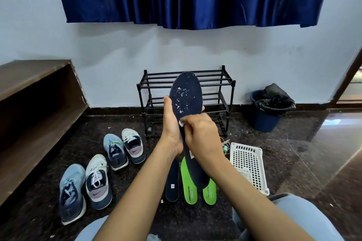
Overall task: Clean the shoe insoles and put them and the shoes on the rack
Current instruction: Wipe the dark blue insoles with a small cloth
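Item: insole, dark, white-flecked, held upright, centre, before the far rack. Grip: left hand wraps its mid edge; right hand pinches a white scrap against it. Likely light, bendy; best gripped mid-length, back supported.

A white-flecked navy insole is standing upright, toe rising above the gripping fingers; three more insoles are lying flat below them.
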Action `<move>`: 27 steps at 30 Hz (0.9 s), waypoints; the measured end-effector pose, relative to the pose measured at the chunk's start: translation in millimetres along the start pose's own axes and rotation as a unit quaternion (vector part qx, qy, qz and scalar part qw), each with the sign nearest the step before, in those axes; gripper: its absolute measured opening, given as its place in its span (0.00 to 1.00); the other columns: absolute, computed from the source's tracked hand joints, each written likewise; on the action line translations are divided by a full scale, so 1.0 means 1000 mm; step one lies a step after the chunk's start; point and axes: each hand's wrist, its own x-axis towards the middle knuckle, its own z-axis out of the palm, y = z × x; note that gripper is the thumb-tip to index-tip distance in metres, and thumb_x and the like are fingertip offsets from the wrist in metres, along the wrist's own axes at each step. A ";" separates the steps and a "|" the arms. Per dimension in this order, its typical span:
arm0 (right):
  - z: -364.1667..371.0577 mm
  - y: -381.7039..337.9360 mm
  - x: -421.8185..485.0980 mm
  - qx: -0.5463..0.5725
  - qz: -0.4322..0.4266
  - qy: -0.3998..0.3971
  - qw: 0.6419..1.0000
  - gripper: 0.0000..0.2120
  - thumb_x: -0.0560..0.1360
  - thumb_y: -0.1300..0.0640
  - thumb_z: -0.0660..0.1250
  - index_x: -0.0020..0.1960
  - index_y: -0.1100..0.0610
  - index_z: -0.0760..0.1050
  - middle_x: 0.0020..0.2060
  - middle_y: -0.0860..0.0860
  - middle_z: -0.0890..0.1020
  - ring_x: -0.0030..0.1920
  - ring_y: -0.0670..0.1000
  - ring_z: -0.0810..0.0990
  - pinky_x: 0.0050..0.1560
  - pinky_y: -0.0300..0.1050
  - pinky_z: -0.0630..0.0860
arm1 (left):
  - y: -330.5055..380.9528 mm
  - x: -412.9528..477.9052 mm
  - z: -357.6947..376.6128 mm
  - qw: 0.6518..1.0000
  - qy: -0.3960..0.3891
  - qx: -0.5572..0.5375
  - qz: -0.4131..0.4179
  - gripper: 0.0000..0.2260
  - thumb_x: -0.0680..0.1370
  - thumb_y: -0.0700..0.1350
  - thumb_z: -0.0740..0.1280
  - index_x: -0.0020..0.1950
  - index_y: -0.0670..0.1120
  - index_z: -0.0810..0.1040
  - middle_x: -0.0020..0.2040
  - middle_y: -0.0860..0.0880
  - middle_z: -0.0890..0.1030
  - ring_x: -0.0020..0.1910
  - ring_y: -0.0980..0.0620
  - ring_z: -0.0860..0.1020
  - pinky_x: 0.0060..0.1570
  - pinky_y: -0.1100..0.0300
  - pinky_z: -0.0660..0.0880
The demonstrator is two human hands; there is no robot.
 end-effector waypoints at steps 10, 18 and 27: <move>0.000 -0.001 -0.004 0.014 0.004 0.014 1.000 0.10 0.65 0.66 0.64 0.42 0.60 0.82 0.36 0.54 0.84 0.39 0.57 0.81 0.44 0.42 0.73 | -0.002 0.003 -0.002 1.000 -0.006 0.003 -0.016 0.40 0.79 0.69 0.45 0.63 0.37 0.79 0.60 0.37 0.81 0.60 0.38 0.79 0.61 0.50 0.75; -0.004 0.007 0.010 0.011 -0.005 0.021 1.000 0.09 0.67 0.68 0.64 0.41 0.62 0.81 0.36 0.55 0.83 0.40 0.58 0.80 0.44 0.41 0.70 | -0.007 -0.001 0.005 1.000 0.001 -0.011 -0.017 0.32 0.80 0.66 0.49 0.55 0.44 0.82 0.52 0.46 0.84 0.52 0.48 0.82 0.54 0.57 0.77; -0.004 0.002 0.000 0.032 -0.022 0.024 0.999 0.09 0.65 0.67 0.65 0.42 0.60 0.82 0.37 0.53 0.84 0.39 0.55 0.80 0.46 0.37 0.69 | -0.001 0.004 0.000 1.000 0.003 -0.009 -0.021 0.39 0.79 0.68 0.46 0.66 0.38 0.77 0.61 0.38 0.80 0.63 0.38 0.77 0.63 0.50 0.74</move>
